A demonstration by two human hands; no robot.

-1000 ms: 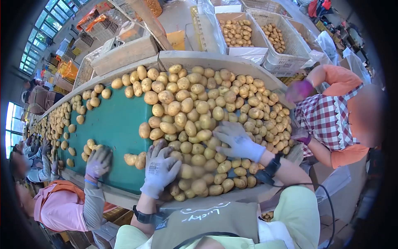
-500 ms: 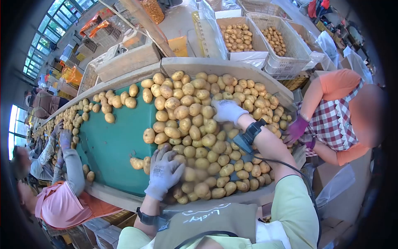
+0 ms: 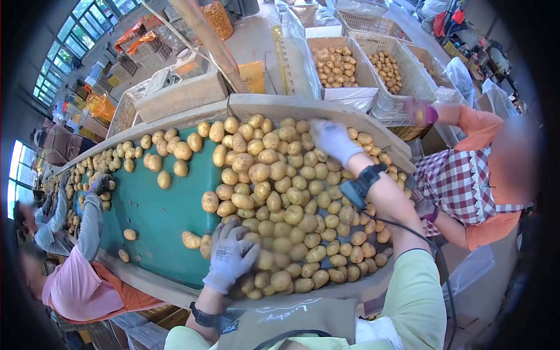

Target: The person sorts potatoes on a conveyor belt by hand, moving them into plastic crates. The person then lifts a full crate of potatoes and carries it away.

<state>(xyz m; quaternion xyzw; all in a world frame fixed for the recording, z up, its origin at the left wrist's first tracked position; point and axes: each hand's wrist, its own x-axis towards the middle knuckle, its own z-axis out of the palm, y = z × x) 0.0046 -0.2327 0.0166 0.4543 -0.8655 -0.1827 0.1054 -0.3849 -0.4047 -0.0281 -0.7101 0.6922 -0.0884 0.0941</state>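
Observation:
A green conveyor belt (image 3: pixel 157 204) carries a dense heap of yellow potatoes (image 3: pixel 291 198) in front of me. My left hand (image 3: pixel 232 255), in a grey-white glove, lies flat on the potatoes at the near edge of the heap, fingers spread, gripping nothing. My right hand (image 3: pixel 332 140), also gloved, reaches far across the pile to the potatoes by the far wooden rim (image 3: pixel 280 105); whether it holds one I cannot tell. A black band with a cable sits on my right wrist (image 3: pixel 359 185).
White crates (image 3: pixel 396 70) and a box of potatoes (image 3: pixel 337 64) stand beyond the belt. A person in an orange and checked top (image 3: pixel 466 169) works at the right, one purple-gloved hand (image 3: pixel 421 111) raised. Other people (image 3: pixel 81 280) sort potatoes at the left.
My right hand has moved from the middle of the heap to its far edge. The co-worker on the right lifted a purple-gloved hand up toward the crates. My left hand stayed put.

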